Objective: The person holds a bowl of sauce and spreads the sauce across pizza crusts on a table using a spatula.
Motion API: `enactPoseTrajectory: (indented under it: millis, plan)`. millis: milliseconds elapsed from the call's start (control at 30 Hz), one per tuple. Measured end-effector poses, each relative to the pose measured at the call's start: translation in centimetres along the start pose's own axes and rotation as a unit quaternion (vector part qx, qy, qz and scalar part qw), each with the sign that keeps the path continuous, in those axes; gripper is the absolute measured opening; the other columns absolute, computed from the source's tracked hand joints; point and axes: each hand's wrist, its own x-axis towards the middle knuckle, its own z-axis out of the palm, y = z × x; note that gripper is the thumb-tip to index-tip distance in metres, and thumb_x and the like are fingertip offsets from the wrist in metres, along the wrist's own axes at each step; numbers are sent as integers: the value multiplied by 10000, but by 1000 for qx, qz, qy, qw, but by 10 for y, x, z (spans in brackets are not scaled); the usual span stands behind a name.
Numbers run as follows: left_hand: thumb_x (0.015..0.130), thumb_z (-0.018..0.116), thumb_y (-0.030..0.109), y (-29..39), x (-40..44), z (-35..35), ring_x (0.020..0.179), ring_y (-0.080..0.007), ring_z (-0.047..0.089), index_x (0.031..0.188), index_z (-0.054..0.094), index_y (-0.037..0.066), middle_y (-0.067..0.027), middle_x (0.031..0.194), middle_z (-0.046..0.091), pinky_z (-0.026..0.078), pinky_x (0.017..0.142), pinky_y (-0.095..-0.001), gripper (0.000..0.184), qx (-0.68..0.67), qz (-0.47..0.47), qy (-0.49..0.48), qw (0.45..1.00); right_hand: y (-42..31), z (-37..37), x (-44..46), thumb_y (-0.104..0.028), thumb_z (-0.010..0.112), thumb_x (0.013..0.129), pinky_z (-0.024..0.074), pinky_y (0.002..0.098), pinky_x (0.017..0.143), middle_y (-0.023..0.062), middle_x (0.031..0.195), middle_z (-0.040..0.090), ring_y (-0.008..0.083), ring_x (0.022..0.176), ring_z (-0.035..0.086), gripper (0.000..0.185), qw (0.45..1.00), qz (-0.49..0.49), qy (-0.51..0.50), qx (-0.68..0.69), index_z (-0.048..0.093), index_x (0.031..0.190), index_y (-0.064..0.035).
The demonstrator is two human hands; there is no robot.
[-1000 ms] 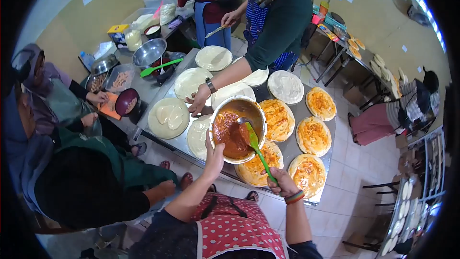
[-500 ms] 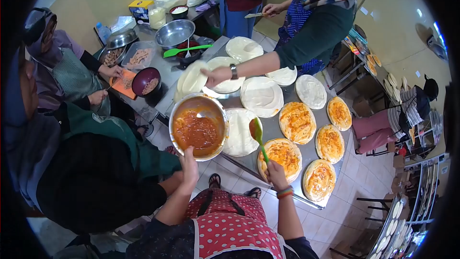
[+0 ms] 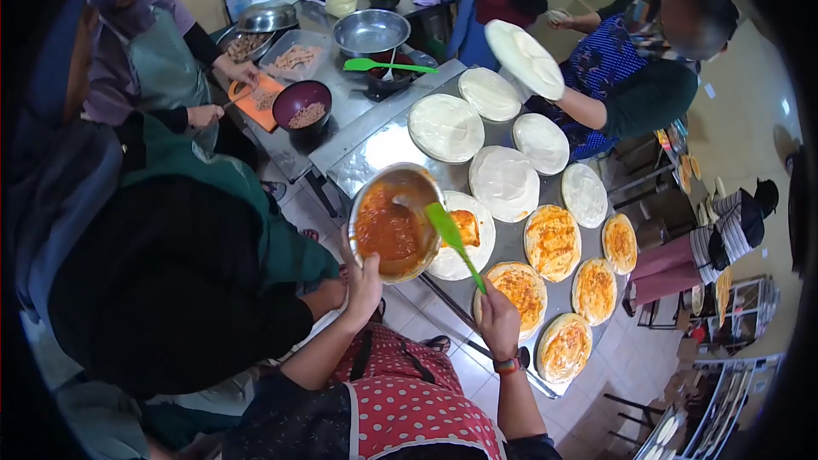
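Observation:
My left hand point(image 3: 365, 283) grips the rim and side of a metal bowl point(image 3: 394, 268) of red-orange sauce point(image 3: 385, 228); a spoon leans inside. Closed round its handle, my right hand point(image 3: 499, 317) holds a green spatula point(image 3: 453, 237) just right of the bowl. Beneath the spatula lies a pale dough round point(image 3: 467, 266) with a patch of sauce. Several sauce-covered rounds point(image 3: 552, 243) lie to the right on the metal table point(image 3: 362, 172), and several plain pale rounds point(image 3: 504, 184) lie farther back.
Across the table a co-worker point(image 3: 626, 77) lifts a dough round point(image 3: 524, 58). At left, a person point(image 3: 153, 60) works at an orange board point(image 3: 257, 104) beside a purple bowl point(image 3: 301, 111). A person in dark clothes point(image 3: 170, 281) is close on my left. Another green spatula point(image 3: 390, 66) rests across a bowl.
Sauce now lies on the pale round nearest the bowl, and the spatula carries less. The co-worker has raised the left-end dough round and drawn it back across the table. The view has shifted.

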Motion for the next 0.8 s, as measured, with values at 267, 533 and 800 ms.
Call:
enactPoseTrajectory:
  millis: [267,533,800]
  plan:
    - [750,388,125,34,1,61,1201,-413,162,1284,55,-55,-287,1285,133,146,1007,-409,655,133,85,-13,987,9,-17,32,-174,428,841,427,412,500,163,737,548,340,617,543,253,960,-75,-155,-222,482,1081,-117]
    - [765,384,146,-13,-8,107,1196,-365,195,1290,67,-52,-258,1281,156,174,998,-387,645,53,69,-37,996,88,-45,7,-300,344,906,209,171,325,-35,530,325,45,372,235,325,724,320,-312,525,470,1078,-54]
    - [788,398,150,1,-19,101,1051,-216,423,1173,343,-47,-138,1139,439,296,914,-308,436,-108,-11,61,992,109,-48,14,-314,397,888,250,176,341,-25,554,395,47,372,288,321,719,298,-272,565,476,1079,-68]
